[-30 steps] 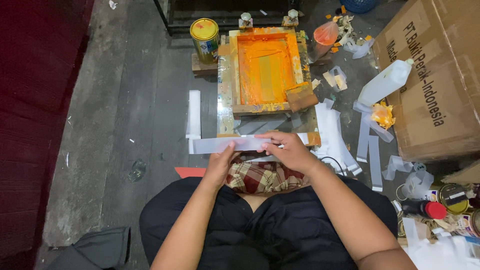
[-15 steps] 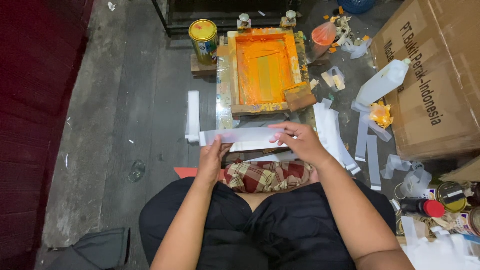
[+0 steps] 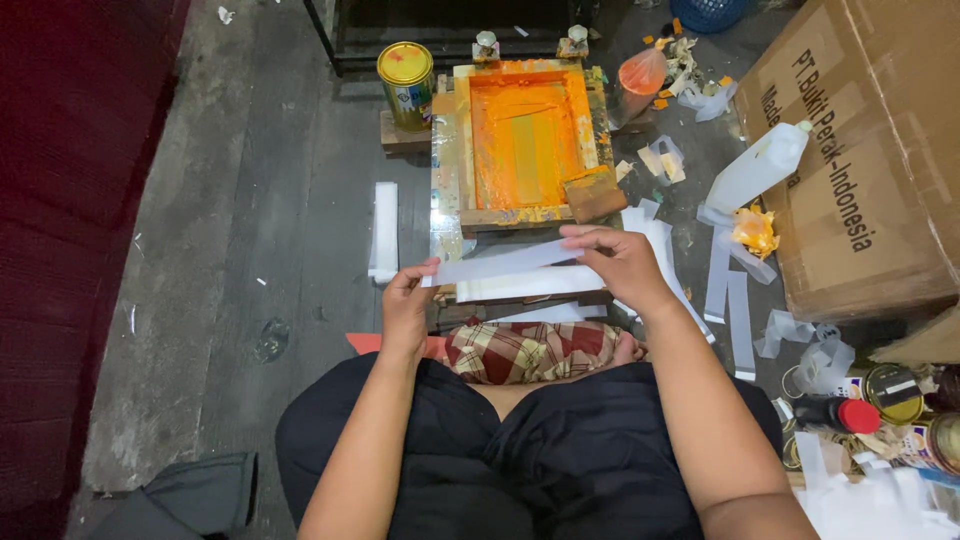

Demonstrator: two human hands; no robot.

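I sit on the floor and hold a long white strip [image 3: 505, 263] level in front of me. My left hand [image 3: 407, 300] pinches its left end, and my right hand [image 3: 618, 262] grips its right end from above. A second white strip [image 3: 530, 286] lies just under it, near my fingers. Beyond my hands rests a wooden printing frame [image 3: 525, 140] smeared with orange ink, with a wooden squeegee block [image 3: 594, 192] on its lower right corner. A checked cloth [image 3: 530, 350] lies on my lap below the strips.
A yellow-lidded tin [image 3: 407, 82] stands left of the frame. A white strip stack [image 3: 384, 230] lies on the floor to the left. At right: a large cardboard box [image 3: 860, 150], a white plastic jug [image 3: 757, 170], loose white strips [image 3: 735, 300], small tins and a red-capped bottle [image 3: 835, 412].
Both hands have lifted the white strip up and away from my lap toward the frame; the right hand slid out to the strip's right end.
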